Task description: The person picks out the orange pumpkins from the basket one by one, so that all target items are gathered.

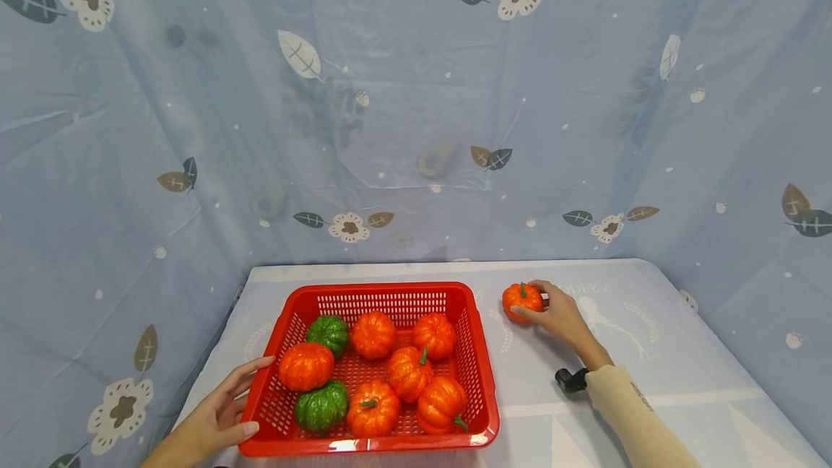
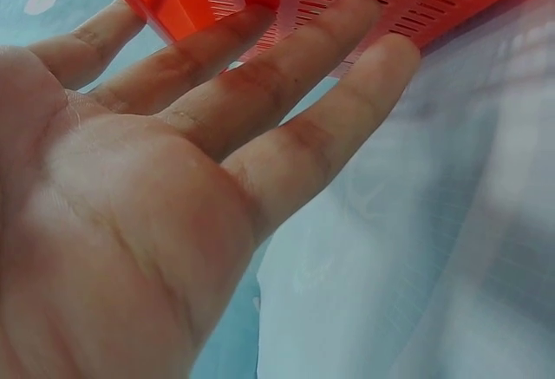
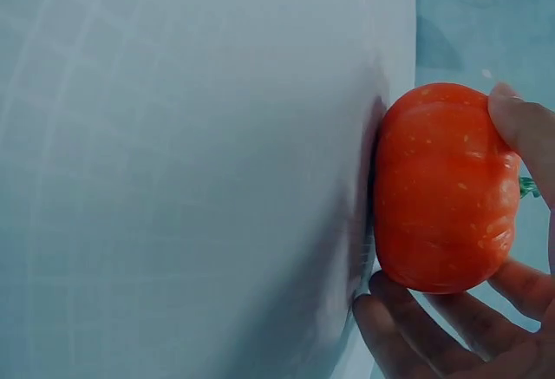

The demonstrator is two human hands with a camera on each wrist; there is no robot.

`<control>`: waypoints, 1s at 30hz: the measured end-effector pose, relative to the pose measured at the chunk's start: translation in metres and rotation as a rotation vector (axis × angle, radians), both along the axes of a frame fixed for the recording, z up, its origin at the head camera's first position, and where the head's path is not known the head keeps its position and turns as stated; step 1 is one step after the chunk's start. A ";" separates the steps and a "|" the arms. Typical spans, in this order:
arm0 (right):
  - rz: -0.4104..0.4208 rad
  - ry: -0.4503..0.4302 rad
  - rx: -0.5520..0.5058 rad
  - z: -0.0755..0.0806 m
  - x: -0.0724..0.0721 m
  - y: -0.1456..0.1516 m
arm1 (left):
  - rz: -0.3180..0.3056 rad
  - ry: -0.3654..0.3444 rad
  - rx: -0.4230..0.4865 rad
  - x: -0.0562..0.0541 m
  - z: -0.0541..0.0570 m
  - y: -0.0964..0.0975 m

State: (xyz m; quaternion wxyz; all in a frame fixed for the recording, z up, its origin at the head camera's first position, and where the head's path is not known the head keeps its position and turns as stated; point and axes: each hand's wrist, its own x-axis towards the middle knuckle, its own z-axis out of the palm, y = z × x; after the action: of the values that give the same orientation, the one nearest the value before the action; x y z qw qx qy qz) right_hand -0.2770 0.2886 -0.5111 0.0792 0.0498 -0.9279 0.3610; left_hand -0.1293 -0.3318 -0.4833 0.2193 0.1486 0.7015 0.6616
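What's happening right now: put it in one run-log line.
left hand: touching left side of red basket | right hand: holding orange pumpkin, right of basket | in basket: six orange pumpkins, two green pumpkins

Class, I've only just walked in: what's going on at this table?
A person's right hand grips an orange pumpkin beside a red basket, on or just above the table; which, I cannot tell. The left hand rests its fingers against the basket's left side. Inside the basket lie six more orange pumpkins and two green ones.
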 end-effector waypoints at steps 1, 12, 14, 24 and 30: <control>0.001 -0.002 0.001 0.000 0.000 0.000 | 0.000 0.003 0.001 0.000 -0.001 0.000; 0.017 -0.063 0.033 0.008 0.003 0.000 | -0.014 0.015 0.016 -0.002 -0.002 -0.002; 0.019 -0.050 0.034 0.012 0.005 0.000 | -0.021 0.004 0.026 -0.001 -0.002 -0.002; 0.048 0.078 0.048 0.043 0.008 -0.007 | -0.039 0.012 0.043 0.001 0.000 -0.001; 0.115 0.133 0.032 0.065 0.010 -0.024 | -0.023 0.024 0.025 0.001 0.000 0.000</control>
State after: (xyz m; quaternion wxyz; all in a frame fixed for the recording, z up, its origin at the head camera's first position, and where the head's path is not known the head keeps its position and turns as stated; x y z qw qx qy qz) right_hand -0.2669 0.2643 -0.4459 0.1189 0.1281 -0.9218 0.3462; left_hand -0.1283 -0.3319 -0.4834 0.2164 0.1672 0.6940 0.6660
